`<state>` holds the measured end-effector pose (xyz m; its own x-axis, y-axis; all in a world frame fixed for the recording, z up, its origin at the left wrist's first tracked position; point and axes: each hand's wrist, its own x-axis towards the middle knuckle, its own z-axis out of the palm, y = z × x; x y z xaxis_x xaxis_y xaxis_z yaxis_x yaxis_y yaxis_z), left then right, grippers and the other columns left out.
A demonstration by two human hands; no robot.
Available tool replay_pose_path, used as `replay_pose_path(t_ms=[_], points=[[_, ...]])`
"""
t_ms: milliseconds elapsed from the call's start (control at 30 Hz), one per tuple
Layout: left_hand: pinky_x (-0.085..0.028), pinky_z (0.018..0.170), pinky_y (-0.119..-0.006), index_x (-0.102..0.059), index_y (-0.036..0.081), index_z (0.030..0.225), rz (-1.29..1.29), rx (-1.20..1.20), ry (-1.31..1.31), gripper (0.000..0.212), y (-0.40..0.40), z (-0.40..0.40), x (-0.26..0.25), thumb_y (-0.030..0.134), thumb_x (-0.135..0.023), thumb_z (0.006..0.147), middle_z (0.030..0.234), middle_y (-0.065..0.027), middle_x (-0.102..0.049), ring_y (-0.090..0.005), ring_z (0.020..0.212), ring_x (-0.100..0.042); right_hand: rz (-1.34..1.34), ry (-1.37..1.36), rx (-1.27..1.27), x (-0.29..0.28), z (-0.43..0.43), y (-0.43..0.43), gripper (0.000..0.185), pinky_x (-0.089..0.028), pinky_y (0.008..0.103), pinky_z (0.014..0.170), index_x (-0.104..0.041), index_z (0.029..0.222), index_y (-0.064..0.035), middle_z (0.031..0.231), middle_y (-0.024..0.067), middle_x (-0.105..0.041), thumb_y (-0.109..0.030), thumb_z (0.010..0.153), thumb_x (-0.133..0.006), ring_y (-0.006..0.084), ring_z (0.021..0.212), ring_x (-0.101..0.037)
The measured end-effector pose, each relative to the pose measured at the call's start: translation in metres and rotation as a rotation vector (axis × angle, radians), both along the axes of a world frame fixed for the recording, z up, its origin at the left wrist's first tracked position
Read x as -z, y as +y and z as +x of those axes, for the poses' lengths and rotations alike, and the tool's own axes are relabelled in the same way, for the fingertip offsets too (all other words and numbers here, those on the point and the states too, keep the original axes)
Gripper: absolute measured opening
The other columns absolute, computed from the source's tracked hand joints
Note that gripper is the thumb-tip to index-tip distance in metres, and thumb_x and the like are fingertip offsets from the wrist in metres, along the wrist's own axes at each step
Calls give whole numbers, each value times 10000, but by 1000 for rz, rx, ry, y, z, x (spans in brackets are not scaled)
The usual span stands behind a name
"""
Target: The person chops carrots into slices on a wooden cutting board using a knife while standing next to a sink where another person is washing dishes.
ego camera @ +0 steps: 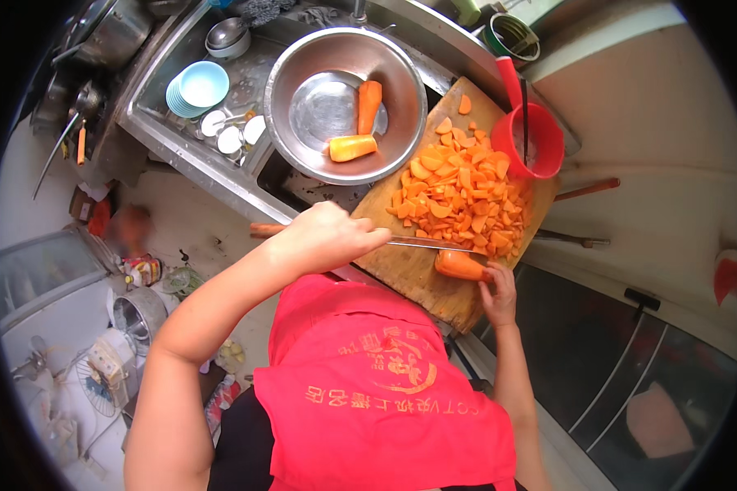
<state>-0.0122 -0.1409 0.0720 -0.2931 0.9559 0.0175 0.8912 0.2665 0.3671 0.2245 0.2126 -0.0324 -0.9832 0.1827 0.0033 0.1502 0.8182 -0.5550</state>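
My left hand [335, 236] grips a kitchen knife by its wooden handle [266, 230]. The narrow-looking blade [427, 243] reaches right, along the far side of a peeled carrot [457, 265]; from here I cannot tell whether it has entered the flesh. With the fingers of my right hand [499, 291], I hold the carrot's right end against a wooden cutting board [399, 273]. Beyond the blade lies a large heap of sliced carrot [460, 190], many pieces half-round. A steel basin [282, 104] just past the board contains two peeled carrot pieces [370, 104].
A red plastic dipper [531, 144] with a dark stick inside stands at the board's far right. Under the basin runs a metal sink [159, 132], where stacked light-blue bowls [199, 89] sit at left. Pots [120, 37] crowd the upper left; a wall [639, 129] borders the right.
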Motion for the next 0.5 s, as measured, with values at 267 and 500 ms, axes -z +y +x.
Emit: replay_pose_path(t_ms=[267, 500], points=[[-486, 485, -372, -627, 110, 971, 87, -405, -227, 144, -91, 32, 49, 113, -660, 831, 733, -63, -637, -294, 597, -627, -200, 169, -104, -43, -128, -72, 193, -514, 317, 800, -640, 1011, -4, 963, 134, -672, 52, 828, -663, 274, 910, -661], [-504, 513, -350, -657, 58, 940, 422, -717, -365, 155, -117, 51, 60, 56, -704, 793, 793, -90, -676, -285, 624, -648, -866, -280, 189, 37, -321, -146, 560, -454, 301, 1001, -414, 1391, 42, 1334, 170, -561, -132, 909, -643, 215, 1221, -550]])
